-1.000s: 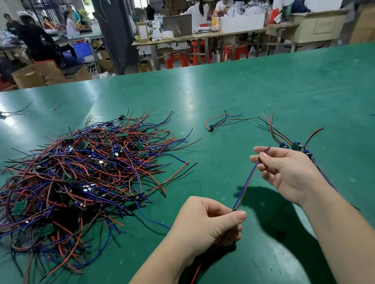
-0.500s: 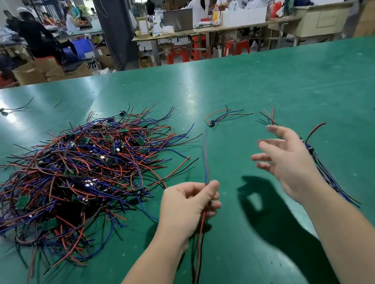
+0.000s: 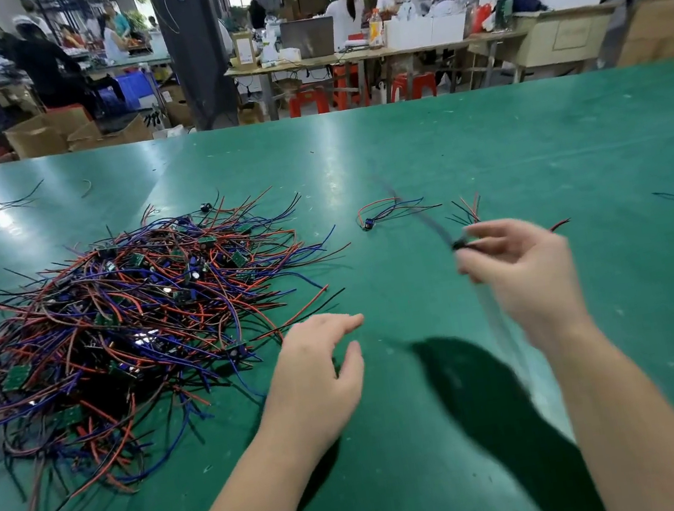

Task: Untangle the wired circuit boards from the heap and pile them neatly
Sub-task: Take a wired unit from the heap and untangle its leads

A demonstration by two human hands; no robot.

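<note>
since half a second ago the freed piece has passed from left to right. the left hand [image 3: 317, 372] that clutched its wires now hovers empty over the desk [image 3: 483, 137], its fingers [image 3: 336, 324] loosely spread just beside the near edge of the heap [image 3: 126, 321]. the right hand [image 3: 525, 271], open back then, now pinches the wired circuit board [image 3: 458, 244] between thumb and fingertips. it is blurred mid-swing, so i can't tell board from wire at the pinch; a dark strand streaks up and away from it.

behind that hand i see what i take for the sorted pile [image 3: 467, 209], mostly hidden, only red and black wire ends showing. one stray board [image 3: 369, 224] lies apart, between heap and pile. the bulk of the boards sits in the heap, well knotted.

i judge these things light and floppy: thin leads that whip, snag and spring, and tiny stiff boards with solder joints that won't like a yank. they are best taken at the board itself or right beside it, then drawn out slowly, so the tails slide free instead of dragging neighbours along.
</note>
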